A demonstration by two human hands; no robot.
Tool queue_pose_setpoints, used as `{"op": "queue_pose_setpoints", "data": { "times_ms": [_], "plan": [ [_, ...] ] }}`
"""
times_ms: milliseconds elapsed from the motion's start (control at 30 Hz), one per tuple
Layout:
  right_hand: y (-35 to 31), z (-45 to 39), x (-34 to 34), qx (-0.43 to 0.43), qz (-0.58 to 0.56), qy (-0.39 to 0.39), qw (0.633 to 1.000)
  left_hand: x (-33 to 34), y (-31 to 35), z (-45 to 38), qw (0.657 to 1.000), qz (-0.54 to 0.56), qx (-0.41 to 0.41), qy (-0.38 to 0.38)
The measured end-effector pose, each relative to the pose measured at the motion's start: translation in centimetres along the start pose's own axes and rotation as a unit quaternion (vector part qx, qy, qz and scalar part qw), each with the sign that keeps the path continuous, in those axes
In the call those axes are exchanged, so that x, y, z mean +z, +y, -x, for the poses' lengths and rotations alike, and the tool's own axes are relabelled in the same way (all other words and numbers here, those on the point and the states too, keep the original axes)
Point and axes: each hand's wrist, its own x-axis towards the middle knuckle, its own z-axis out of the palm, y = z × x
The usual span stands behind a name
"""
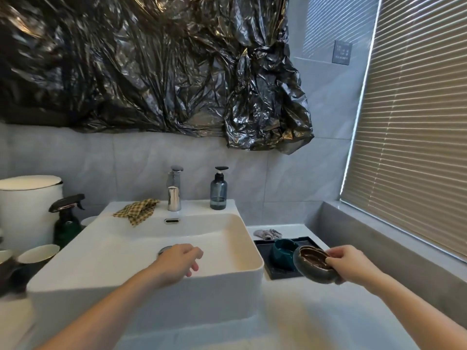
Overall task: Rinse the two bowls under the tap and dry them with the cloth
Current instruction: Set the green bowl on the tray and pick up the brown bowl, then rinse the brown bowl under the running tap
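- The right hand (352, 263) pinches the brown glazed bowl (316, 265) by its rim, tilted above the black tray (265, 245), likely on its way to the basin (227, 248).
- The teal bowl (284, 252) waits on that tray.
- The left hand (180, 260) hovers over the basin, fingers loose and empty, probably ready to receive.
- The checked cloth (137, 210) lies beside the tap (174, 195), handy for drying.
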Motion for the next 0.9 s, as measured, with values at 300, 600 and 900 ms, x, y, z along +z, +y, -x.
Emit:
{"op": "queue_pose_setpoints", "data": {
  "times_ms": [300, 600, 900],
  "plan": [
    [-15.7, -1.4, 4.7, -0.122, -0.065, -0.065, 0.988, -4.5, 2.0, -1.4, 0.989, 0.140, -0.005, -0.046],
    [-25.2, -5.5, 13.6, -0.146, -0.144, -0.085, 0.975, -7.7, 0.8, -6.2, 0.983, 0.182, 0.032, 0.014],
    [-29.8, -9.1, 18.1, -0.152, -0.117, -0.058, 0.980, -9.4, -3.1, -11.7, 0.976, 0.199, 0.020, 0.082]
  ]
}}
